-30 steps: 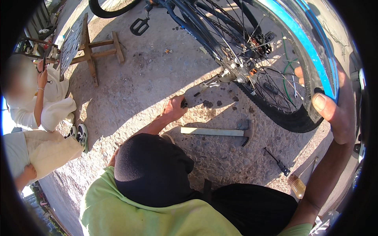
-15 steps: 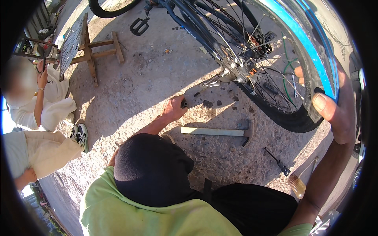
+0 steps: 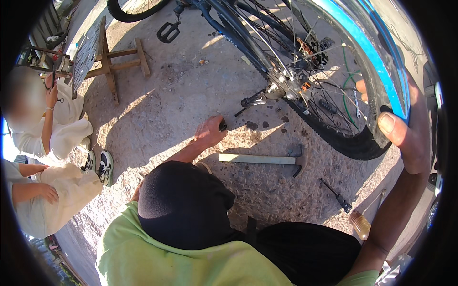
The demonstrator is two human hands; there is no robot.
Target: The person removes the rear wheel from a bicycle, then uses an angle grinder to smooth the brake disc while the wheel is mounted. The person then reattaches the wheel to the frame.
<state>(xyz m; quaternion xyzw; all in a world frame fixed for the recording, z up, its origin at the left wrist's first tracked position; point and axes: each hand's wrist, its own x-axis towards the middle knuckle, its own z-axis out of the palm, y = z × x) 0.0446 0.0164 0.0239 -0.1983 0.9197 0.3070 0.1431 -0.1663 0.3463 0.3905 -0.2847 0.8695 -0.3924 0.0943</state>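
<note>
My left hand (image 3: 208,131) is closed around a small black object (image 3: 222,125) low over the concrete, left of the bicycle's hub (image 3: 281,86). My right hand (image 3: 405,138) grips a blue-rimmed wheel (image 3: 384,71) at the right, thumb over its inner edge, fingertips behind it. A dark bicycle frame (image 3: 224,33) and black tire (image 3: 348,148) fill the upper middle. Below them lie a hammer with a pale handle (image 3: 257,158), a black-handled tool (image 3: 337,195) and a ribbed amber object (image 3: 359,225). My black-clad knee (image 3: 183,205) is in the foreground.
At the left, one person in white (image 3: 47,128) holds a dark object, and another (image 3: 57,205) sits in pale trousers. A wooden stand with a slatted top (image 3: 113,71) stands upper left. A green cord (image 3: 348,102) and wrench (image 3: 356,106) lie behind the wheel.
The lower-left person's hands and legs have shifted, with both hands now visible at the lap. Sunlight patches on the concrete have changed. My hands show no clear movement.
</note>
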